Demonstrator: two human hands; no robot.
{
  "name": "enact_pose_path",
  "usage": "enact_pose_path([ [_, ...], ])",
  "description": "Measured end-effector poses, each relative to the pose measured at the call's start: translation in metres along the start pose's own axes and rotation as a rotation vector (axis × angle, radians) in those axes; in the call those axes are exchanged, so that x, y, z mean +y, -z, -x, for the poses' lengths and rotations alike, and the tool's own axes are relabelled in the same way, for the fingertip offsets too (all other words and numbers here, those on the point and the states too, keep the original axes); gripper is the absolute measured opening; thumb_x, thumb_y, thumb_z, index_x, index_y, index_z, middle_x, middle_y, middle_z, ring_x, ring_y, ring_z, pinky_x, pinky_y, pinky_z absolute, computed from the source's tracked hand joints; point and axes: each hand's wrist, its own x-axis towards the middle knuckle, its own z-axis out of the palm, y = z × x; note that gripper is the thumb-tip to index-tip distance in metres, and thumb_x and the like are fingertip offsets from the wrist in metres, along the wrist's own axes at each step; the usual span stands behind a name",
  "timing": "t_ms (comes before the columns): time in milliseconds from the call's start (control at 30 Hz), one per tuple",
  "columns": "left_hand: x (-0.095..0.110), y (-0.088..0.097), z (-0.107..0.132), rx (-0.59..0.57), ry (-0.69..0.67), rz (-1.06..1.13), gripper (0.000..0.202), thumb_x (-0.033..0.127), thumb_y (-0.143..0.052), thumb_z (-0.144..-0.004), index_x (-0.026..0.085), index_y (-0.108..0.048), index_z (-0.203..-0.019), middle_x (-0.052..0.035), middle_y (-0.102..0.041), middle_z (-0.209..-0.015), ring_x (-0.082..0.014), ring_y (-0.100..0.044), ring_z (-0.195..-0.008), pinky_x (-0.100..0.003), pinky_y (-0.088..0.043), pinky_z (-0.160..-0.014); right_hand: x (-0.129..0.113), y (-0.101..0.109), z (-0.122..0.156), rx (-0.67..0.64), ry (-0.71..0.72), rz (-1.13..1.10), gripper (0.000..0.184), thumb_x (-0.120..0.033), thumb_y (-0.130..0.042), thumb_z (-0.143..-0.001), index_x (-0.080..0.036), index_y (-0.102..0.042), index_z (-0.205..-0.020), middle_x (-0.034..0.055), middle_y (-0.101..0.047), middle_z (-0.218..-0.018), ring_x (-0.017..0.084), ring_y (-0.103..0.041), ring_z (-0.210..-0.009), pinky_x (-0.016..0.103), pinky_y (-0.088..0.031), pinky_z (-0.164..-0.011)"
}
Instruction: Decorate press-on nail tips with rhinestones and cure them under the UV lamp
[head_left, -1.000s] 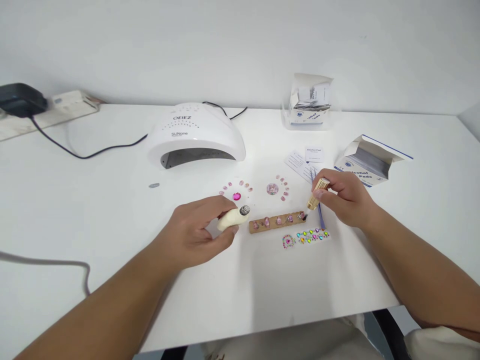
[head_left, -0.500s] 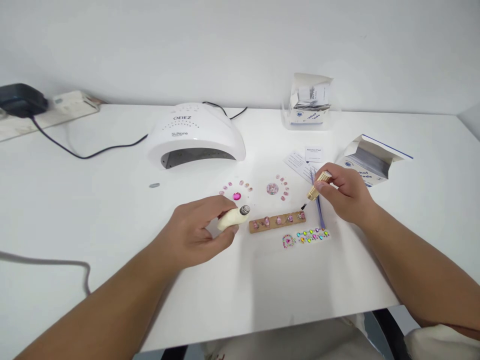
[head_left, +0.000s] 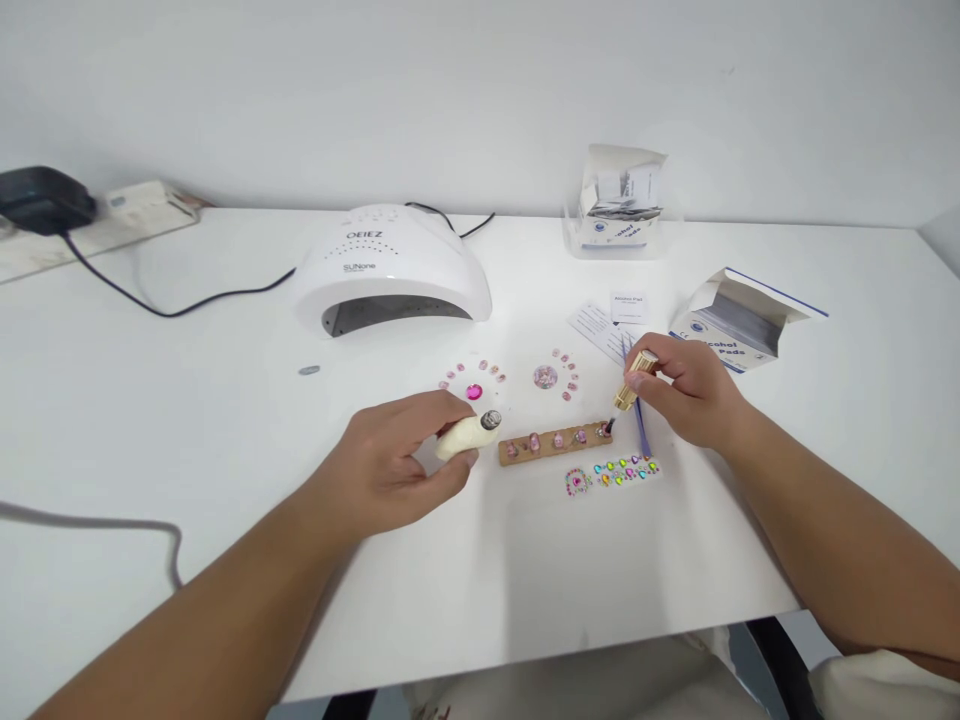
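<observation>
My left hand is closed round a cream nail polish bottle, tilted with its uncapped neck to the right. In my right hand I pinch a gold-capped nail polish brush. Its dark tip is at the rightmost pink false nail; whether it touches is too small to tell. Several such nails sit in a row on a brown strip between my hands. Purple tweezers lie partly behind the brush. Colourful gem stickers rest just in front of the strip.
A white nail lamp stands at the back left. Small nails curve around a pink gem and a clear gem. Alcohol pad boxes are at the right and back. A black cable crosses the left side.
My right hand has shifted the brush slightly, its tip moving down and a little right to the end nail. My left hand and the bottle have barely moved.
</observation>
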Motion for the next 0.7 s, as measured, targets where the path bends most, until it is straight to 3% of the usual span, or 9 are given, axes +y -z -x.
enact_pose_path([
  [300,-0.0007,-0.0001,0.0004,-0.002,-0.036,0.022,0.014,0.016,-0.054,-0.08,0.021,-0.056,-0.093,0.0005,-0.065,-0.08,-0.0123,-0.06,-0.064,-0.023,-0.047,-0.058,0.0007,0.0011,0.0023,0.008,0.04,-0.173,0.019,-0.028,-0.051,-0.087,-0.019,-0.052,-0.071,-0.0041,-0.05,-0.06,0.008,-0.041,-0.053,0.024,-0.031,-0.052],
  [467,0.0001,-0.0005,-0.0003,-0.002,-0.04,0.016,0.014,0.015,-0.053,-0.08,0.021,-0.056,-0.092,-0.0001,-0.065,-0.081,-0.0122,-0.059,-0.063,-0.023,-0.046,-0.055,-0.0007,-0.0025,0.0022,-0.043,0.026,-0.069,0.019,-0.03,-0.051,-0.086,-0.019,-0.051,-0.07,-0.0047,-0.048,-0.057,0.009,-0.039,-0.052,0.024,-0.032,-0.051],
  [700,-0.0015,-0.0007,0.0011,-0.017,-0.021,0.021,0.015,0.017,-0.054,-0.079,0.021,-0.057,-0.093,0.0,-0.065,-0.081,-0.0121,-0.06,-0.063,-0.023,-0.046,-0.055,0.0003,-0.0009,0.0005,0.061,-0.008,-0.031,0.019,-0.029,-0.052,-0.086,-0.019,-0.05,-0.069,-0.0036,-0.05,-0.059,0.009,-0.041,-0.054,0.024,-0.033,-0.052],
])
